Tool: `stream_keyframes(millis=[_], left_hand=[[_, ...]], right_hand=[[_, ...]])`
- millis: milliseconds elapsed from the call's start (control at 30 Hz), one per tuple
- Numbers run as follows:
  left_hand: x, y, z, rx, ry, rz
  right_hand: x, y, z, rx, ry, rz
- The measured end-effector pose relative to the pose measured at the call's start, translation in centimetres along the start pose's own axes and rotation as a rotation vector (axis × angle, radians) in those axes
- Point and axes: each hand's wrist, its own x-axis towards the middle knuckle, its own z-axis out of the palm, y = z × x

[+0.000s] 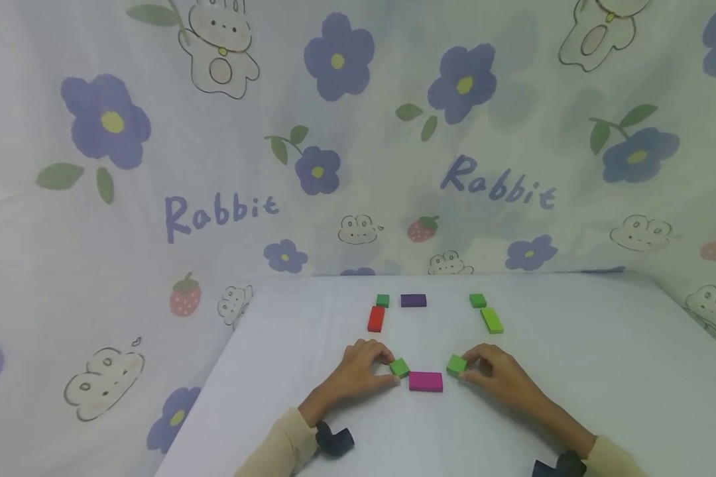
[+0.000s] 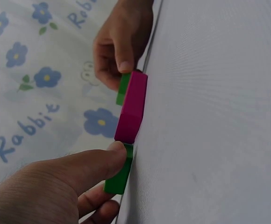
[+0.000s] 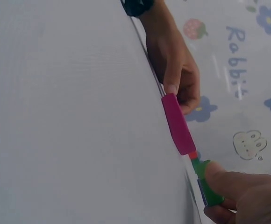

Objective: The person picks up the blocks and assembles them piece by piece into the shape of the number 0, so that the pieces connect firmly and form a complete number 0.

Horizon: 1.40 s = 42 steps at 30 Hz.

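On the white table lies a magenta rectangular block (image 1: 425, 381), with a hand on either side of it. My left hand (image 1: 358, 371) pinches a small green block (image 1: 400, 368) between thumb and fingers, right at the magenta block's left end. To the right, my right hand (image 1: 504, 374) pinches another green block (image 1: 456, 366), a little beyond the magenta block's right end. The left wrist view shows the thumb pressed on the left-hand green block (image 2: 120, 170), close to the magenta block (image 2: 131, 107). In the right wrist view the thumb rests on its green block (image 3: 210, 186).
Farther back stand a green block (image 1: 383, 301) above a red block (image 1: 376, 318) on the left, a purple block (image 1: 414, 301) between, and a green block (image 1: 478, 301) above a lime block (image 1: 492, 320) on the right. A patterned curtain (image 1: 358, 165) hangs behind the table.
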Motion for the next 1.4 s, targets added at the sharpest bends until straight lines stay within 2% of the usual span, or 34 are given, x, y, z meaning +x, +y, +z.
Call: stream_keyframes(millis=[167, 467, 700, 933, 1400], left_hand=[[-0.01, -0.05, -0.07, -0.002, 0.009, 0.005], [0.01, 0.31, -0.32, 0.001, 0.003, 0.009], [0.05, 0.31, -0.44, 0.000, 0.008, 0.005], [-0.09, 0.25, -0.16, 0.001, 0.011, 0.010], [0.01, 0.20, -0.11, 0.015, 0.007, 0.012]], right_hand=[[0.06, -0.20, 0.10, -0.010, -0.026, -0.004], [0.19, -0.42, 0.30, -0.013, -0.056, 0.066], [0.30, -0.33, 0.65, -0.031, -0.037, 0.046], [0.08, -0.31, 0.83, -0.056, -0.039, 0.060], [-0.01, -0.12, 1.03, -0.108, -0.025, 0.007]])
